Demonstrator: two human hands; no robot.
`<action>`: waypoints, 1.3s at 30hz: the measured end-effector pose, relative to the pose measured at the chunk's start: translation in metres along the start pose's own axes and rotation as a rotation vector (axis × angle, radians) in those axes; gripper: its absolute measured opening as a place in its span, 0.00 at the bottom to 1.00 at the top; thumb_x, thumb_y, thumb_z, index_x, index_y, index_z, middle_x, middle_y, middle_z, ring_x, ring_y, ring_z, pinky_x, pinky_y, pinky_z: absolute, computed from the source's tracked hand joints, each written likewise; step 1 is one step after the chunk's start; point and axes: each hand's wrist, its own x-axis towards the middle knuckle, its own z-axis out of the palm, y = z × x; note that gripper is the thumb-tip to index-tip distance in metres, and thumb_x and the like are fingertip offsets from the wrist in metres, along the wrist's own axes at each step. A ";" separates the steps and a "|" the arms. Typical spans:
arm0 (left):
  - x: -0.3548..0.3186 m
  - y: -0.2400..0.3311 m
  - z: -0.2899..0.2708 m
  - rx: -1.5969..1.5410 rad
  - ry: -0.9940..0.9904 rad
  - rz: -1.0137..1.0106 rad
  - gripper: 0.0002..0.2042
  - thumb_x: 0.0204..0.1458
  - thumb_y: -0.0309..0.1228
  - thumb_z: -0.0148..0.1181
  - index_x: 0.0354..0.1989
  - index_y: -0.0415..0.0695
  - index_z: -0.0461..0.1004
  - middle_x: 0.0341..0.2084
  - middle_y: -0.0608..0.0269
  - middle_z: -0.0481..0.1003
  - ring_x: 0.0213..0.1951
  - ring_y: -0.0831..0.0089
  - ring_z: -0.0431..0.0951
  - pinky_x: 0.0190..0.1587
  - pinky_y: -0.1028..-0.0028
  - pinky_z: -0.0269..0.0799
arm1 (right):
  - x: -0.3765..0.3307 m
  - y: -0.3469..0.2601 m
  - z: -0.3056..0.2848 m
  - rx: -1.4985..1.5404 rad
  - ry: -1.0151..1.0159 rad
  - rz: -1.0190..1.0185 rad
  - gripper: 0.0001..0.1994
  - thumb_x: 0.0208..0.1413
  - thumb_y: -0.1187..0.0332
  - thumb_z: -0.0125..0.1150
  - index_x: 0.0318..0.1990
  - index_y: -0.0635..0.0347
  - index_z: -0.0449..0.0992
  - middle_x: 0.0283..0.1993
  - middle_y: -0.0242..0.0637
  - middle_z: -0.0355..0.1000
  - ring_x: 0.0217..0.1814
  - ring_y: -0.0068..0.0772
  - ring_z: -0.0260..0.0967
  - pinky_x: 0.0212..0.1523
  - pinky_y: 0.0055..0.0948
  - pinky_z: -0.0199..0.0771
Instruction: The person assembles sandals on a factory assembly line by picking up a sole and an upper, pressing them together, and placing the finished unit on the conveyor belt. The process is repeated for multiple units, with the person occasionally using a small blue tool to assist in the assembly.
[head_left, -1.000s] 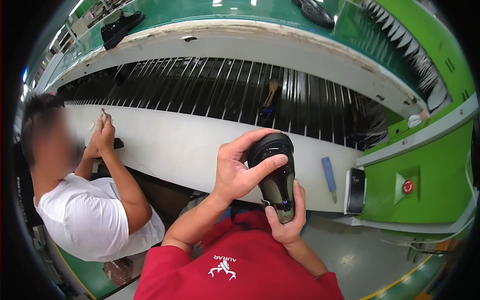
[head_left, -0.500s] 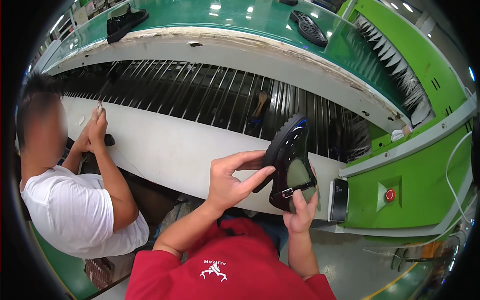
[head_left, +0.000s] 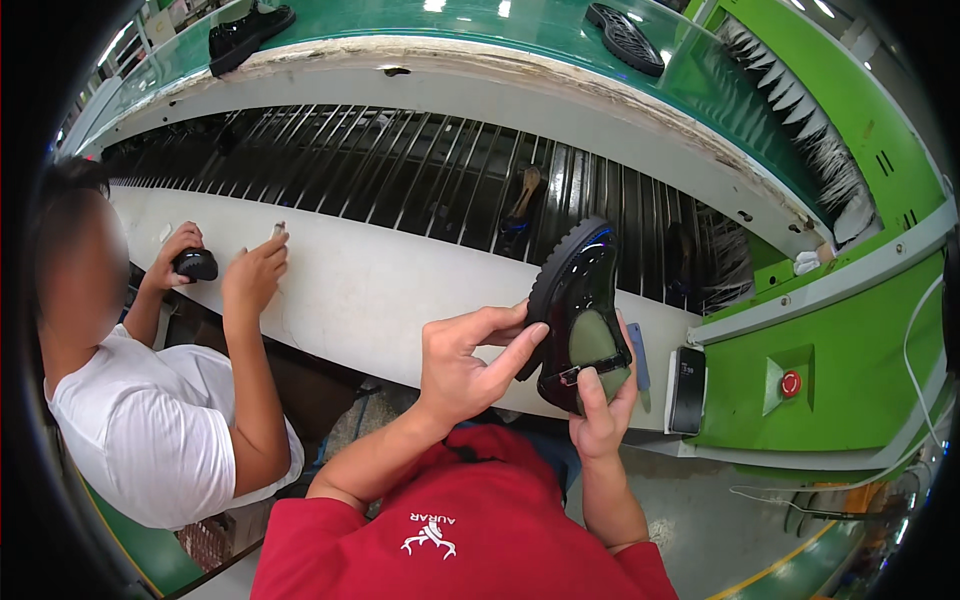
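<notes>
Centre frame, the glossy black shoe [head_left: 578, 315] is up in the air above the white worktop [head_left: 350, 285], tilted with its opening facing the wearer. The right hand [head_left: 600, 415] grasps the heel end from below, thumb pressed at the buckle strap; the left hand [head_left: 462, 362] steadies the sole edge with its fingertips, loosely. This looks like an inspection step, and the next move likely calls for turning it carefully. At right, a red round button [head_left: 791, 383] on the green panel [head_left: 850, 380]. Lower left, a co-worker [head_left: 150, 420] handles a small dark object [head_left: 196, 264].

Glossy black shoe [head_left: 580, 315], tilted toe-up (greenish insole showing), above the white ledge [head_left: 380, 290].
</notes>
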 end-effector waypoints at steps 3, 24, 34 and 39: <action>0.001 -0.004 -0.004 0.010 -0.031 0.006 0.12 0.59 0.20 0.77 0.50 0.29 0.87 0.37 0.49 0.90 0.40 0.70 0.92 0.44 0.73 0.88 | -0.002 -0.001 -0.001 -0.145 -0.008 -0.036 0.41 0.68 0.72 0.67 0.84 0.74 0.55 0.78 0.53 0.67 0.78 0.40 0.69 0.78 0.39 0.68; -0.002 -0.011 -0.016 -0.772 0.138 -0.155 0.29 0.70 0.48 0.70 0.63 0.35 0.70 0.48 0.57 0.80 0.47 0.73 0.82 0.53 0.70 0.83 | 0.054 -0.050 0.052 -0.461 -0.357 -0.371 0.28 0.53 0.66 0.88 0.60 0.63 0.84 0.50 0.39 0.80 0.43 0.34 0.81 0.45 0.32 0.84; -0.006 -0.008 -0.018 -0.696 0.156 -0.099 0.30 0.68 0.46 0.72 0.64 0.34 0.69 0.49 0.56 0.80 0.48 0.72 0.82 0.54 0.71 0.81 | 0.055 -0.029 0.055 -0.307 -0.334 -0.262 0.11 0.67 0.72 0.75 0.54 0.65 0.87 0.43 0.39 0.81 0.42 0.31 0.82 0.45 0.29 0.83; -0.001 -0.012 -0.016 -0.678 0.161 -0.074 0.31 0.67 0.46 0.73 0.64 0.33 0.69 0.49 0.56 0.80 0.48 0.72 0.83 0.54 0.70 0.81 | 0.045 -0.043 0.060 -0.498 -0.255 -0.382 0.09 0.68 0.74 0.73 0.52 0.65 0.88 0.40 0.39 0.79 0.38 0.30 0.78 0.41 0.29 0.78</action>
